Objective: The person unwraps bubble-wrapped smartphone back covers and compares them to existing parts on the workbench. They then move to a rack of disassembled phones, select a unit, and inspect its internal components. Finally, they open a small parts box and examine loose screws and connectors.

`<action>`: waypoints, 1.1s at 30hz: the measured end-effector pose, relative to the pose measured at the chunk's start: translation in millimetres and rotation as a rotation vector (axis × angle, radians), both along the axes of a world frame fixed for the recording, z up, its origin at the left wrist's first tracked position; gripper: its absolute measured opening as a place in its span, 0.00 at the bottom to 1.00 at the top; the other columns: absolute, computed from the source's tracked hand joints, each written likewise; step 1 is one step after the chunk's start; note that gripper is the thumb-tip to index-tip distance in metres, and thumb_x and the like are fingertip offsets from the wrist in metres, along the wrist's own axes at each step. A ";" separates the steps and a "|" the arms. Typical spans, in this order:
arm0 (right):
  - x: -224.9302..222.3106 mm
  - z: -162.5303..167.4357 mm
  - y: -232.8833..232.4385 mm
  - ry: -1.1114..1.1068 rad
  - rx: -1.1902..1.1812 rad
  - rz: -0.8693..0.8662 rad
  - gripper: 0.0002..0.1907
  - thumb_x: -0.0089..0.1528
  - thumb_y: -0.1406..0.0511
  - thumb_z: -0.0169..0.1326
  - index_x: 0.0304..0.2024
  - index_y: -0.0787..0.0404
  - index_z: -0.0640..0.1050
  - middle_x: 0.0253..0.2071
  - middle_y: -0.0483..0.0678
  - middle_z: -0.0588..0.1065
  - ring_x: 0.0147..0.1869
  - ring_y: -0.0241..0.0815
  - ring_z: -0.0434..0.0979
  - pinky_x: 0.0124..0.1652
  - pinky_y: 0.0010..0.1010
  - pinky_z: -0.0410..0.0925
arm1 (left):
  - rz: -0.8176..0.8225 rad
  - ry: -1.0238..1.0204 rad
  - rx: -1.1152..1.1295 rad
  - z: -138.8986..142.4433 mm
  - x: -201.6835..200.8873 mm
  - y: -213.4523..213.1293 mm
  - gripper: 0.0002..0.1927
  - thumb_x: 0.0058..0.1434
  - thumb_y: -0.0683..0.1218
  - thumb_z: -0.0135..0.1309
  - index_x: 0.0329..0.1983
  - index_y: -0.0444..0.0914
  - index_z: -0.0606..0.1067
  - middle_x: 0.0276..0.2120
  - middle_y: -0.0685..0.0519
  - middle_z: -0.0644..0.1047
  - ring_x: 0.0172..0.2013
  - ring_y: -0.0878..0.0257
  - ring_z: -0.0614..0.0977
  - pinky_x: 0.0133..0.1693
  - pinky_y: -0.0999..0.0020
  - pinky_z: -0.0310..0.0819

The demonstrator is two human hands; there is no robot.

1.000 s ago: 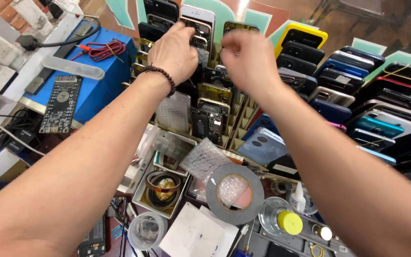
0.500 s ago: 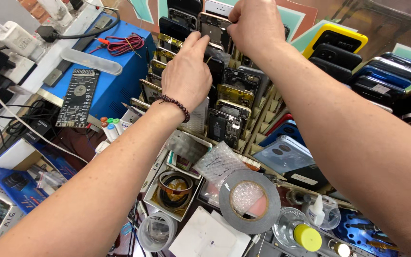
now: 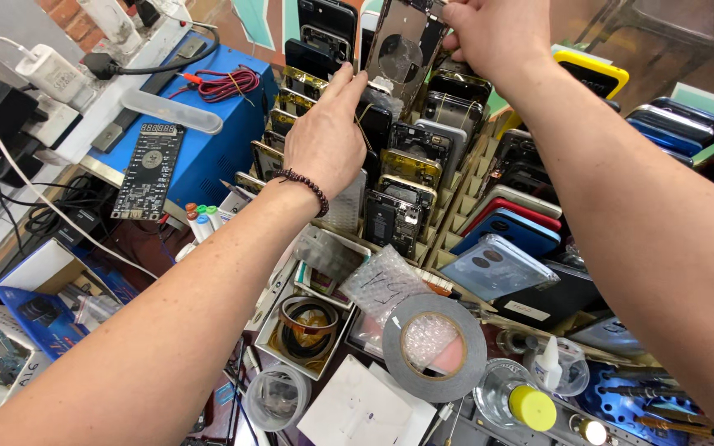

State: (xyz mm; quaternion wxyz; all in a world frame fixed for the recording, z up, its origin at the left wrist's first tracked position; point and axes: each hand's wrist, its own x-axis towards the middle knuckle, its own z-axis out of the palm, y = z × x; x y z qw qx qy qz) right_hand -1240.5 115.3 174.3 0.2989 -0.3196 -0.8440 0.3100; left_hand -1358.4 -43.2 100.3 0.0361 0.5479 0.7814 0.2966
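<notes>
While only the head view is available, the step is read from it alone: a phone frame (image 3: 405, 51), a stripped housing with a round cut-out, is held lifted above the rack (image 3: 448, 248) of slotted phones and housings. It is pinched at its top edge by the right hand (image 3: 496, 33), fingers closed on it. The left hand (image 3: 324, 136) is laid flat on the rack's upper rows, fingers extended and loose, gripping nothing, its fingertips just beside the frame's lower edge.

Judgement: a pull-out from the rack is in hand; the next move would call for the frame to be kept clear of the neighbouring slots while the left hand steadies them.

Containers, same view: the rack is filled with upright phones and bare housings, row behind row. An open white box (image 3: 301, 330) below it holds coiled dark cable. A clear cup (image 3: 278, 398) is seen near it, contents unclear. A grey tape roll (image 3: 435, 347) lies on the bench beside a yellow-capped jar (image 3: 516, 398).
</notes>
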 end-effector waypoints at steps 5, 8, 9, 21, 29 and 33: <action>-1.4 -3.0 -8.5 0.021 -0.044 -0.023 0.06 0.66 0.66 0.59 0.39 0.64 0.79 0.30 0.44 0.80 0.32 0.30 0.84 0.29 0.21 0.75 | -0.007 0.013 -0.022 -3.2 -3.2 3.2 0.30 0.58 0.36 0.47 0.67 0.38 0.66 0.72 0.50 0.61 0.48 0.45 0.82 0.49 0.53 0.76; -2.6 -2.8 -16.8 -0.007 0.075 0.005 0.05 0.64 0.67 0.62 0.38 0.64 0.81 0.30 0.47 0.80 0.33 0.34 0.83 0.31 0.27 0.75 | 0.009 0.068 -0.007 -8.8 -0.6 3.3 0.32 0.58 0.36 0.49 0.68 0.38 0.66 0.72 0.49 0.61 0.45 0.45 0.83 0.47 0.52 0.78; -3.6 -2.8 -19.4 -0.033 0.210 0.017 0.05 0.62 0.67 0.64 0.37 0.63 0.82 0.30 0.48 0.80 0.33 0.36 0.83 0.33 0.29 0.75 | 0.018 0.092 -0.003 -10.6 0.3 3.8 0.33 0.58 0.36 0.50 0.69 0.39 0.65 0.72 0.48 0.62 0.44 0.44 0.84 0.47 0.52 0.79; -12.8 -5.6 -40.1 -0.245 0.398 0.095 0.08 0.58 0.67 0.66 0.40 0.58 0.86 0.34 0.53 0.82 0.36 0.47 0.83 0.41 0.37 0.75 | -0.026 0.128 0.029 -36.8 2.3 -4.8 0.31 0.55 0.36 0.53 0.65 0.40 0.65 0.71 0.40 0.59 0.37 0.40 0.83 0.39 0.47 0.79; -20.5 -8.8 -44.6 -0.335 0.051 0.019 0.08 0.63 0.68 0.59 0.44 0.63 0.83 0.30 0.51 0.81 0.26 0.37 0.83 0.31 0.31 0.76 | -0.020 0.096 0.007 -33.8 2.9 -6.6 0.29 0.56 0.37 0.53 0.63 0.40 0.66 0.70 0.41 0.60 0.35 0.40 0.83 0.38 0.46 0.78; -14.7 -10.5 -45.1 -0.272 0.053 -0.008 0.06 0.64 0.70 0.58 0.42 0.65 0.83 0.28 0.53 0.81 0.26 0.38 0.83 0.30 0.29 0.76 | -0.022 0.081 -0.025 -31.3 3.2 -7.9 0.29 0.56 0.36 0.52 0.63 0.39 0.65 0.71 0.40 0.59 0.35 0.41 0.83 0.37 0.48 0.78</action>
